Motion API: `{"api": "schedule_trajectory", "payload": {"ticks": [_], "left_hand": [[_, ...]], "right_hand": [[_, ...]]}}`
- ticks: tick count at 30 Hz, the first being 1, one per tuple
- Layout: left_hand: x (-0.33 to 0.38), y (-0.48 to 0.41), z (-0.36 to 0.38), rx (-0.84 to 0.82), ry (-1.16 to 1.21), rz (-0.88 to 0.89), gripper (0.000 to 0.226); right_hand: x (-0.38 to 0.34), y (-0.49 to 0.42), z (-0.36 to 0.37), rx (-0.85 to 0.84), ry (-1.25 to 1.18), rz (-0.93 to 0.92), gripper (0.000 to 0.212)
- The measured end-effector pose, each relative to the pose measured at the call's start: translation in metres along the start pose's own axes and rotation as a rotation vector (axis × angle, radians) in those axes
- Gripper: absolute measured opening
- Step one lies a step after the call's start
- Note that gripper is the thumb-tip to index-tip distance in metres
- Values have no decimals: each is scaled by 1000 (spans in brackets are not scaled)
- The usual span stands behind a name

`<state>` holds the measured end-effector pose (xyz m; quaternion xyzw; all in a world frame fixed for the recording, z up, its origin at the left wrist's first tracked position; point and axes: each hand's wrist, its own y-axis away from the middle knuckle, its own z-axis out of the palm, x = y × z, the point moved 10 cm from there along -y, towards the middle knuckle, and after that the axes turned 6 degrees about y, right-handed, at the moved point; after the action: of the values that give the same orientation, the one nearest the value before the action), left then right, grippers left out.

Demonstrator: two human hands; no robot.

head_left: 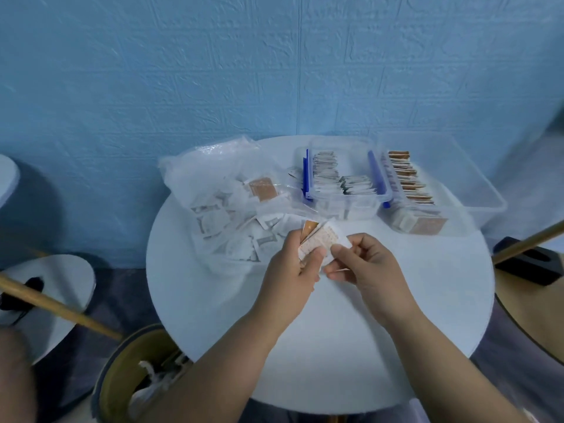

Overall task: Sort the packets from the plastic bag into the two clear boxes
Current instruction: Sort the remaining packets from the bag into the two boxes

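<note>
My left hand (294,267) grips a small fan of packets (317,236), orange and white, above the round white table (320,346). My right hand (363,261) pinches the rightmost white packet of that fan. The clear plastic bag (225,190) lies open at the table's back left, with several white packets and one orange one spilling out. Two clear boxes stand at the back right: the nearer-left box (341,206) with blue clips holds grey-white packets, and the right box (427,221) holds orange-edged packets in a row.
A clear lid (476,184) lies behind the right box at the table's edge. A bin (131,370) with crumpled paper stands below the table at the front left. Wooden poles (55,306) cross at both sides. A blue wall stands behind.
</note>
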<state>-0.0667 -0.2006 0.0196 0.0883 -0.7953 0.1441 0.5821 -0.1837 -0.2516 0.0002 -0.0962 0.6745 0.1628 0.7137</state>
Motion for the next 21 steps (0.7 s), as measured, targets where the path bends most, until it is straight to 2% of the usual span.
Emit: {"api": "schedule_trajectory", "payload": {"ticks": [4, 7, 11, 13, 16, 21], "left_hand": [[-2, 4, 15, -44, -413, 136, 34], [9, 9, 26, -54, -553, 284, 34], [8, 10, 40, -99, -529, 307, 48], [8, 8, 39, -86, -474, 266, 40], [7, 7, 34, -38, -389, 249, 33], [6, 11, 34, -25, -318, 279, 27]], "right_hand": [[-1, 9, -26, 139, 323, -115, 18], [-2, 14, -25, 74, 280, -168, 17], [2, 14, -21, 62, 220, -142, 18], [0, 14, -22, 106, 278, -145, 9], [1, 12, -25, 125, 262, -123, 19], [-3, 12, -30, 128, 248, -138, 20]]}}
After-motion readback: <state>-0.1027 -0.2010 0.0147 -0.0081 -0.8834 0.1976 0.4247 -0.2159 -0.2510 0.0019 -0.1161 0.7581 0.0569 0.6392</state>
